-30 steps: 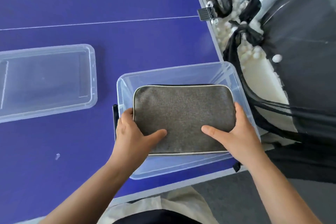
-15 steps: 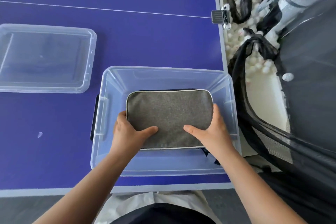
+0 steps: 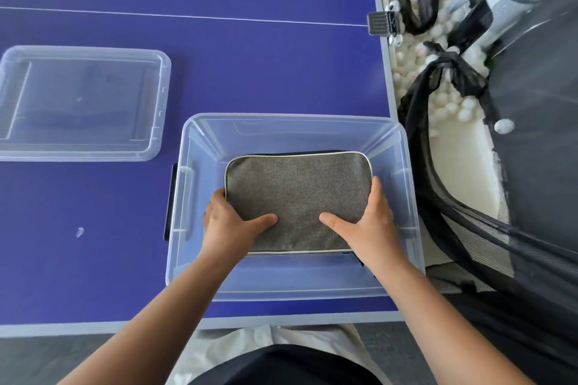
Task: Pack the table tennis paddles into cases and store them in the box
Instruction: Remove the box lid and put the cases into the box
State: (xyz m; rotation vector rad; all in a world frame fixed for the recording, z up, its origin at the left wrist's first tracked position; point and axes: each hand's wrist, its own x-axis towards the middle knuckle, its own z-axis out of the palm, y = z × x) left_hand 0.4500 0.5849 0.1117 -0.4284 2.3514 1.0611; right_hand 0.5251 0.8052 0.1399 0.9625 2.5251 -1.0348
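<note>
Your grey case (image 3: 297, 197) sits inside the clear box (image 3: 294, 286), flat and square to its walls, with open floor showing along the far wall, the left wall and the near wall; the right side has less room. Your left hand (image 3: 230, 225) grasps the case's near-left corner, thumb laid on top and fingers wrapped around the left edge. Your right hand (image 3: 369, 225) grasps the near-right corner the same way, thumb on top, fingers along the right edge. The box stands at the near-right corner of the blue table (image 3: 250, 72), its right wall level with the table's side edge and its near wall just short of the front edge. Against the earlier frames, the case sits lower and more centred in the box, and your grip is unchanged. The clear lid (image 3: 159, 103) lies flat to the left, apart from the box. Off the table's right side hangs black netting (image 3: 469, 228) above a spread of white balls (image 3: 416, 72).
</note>
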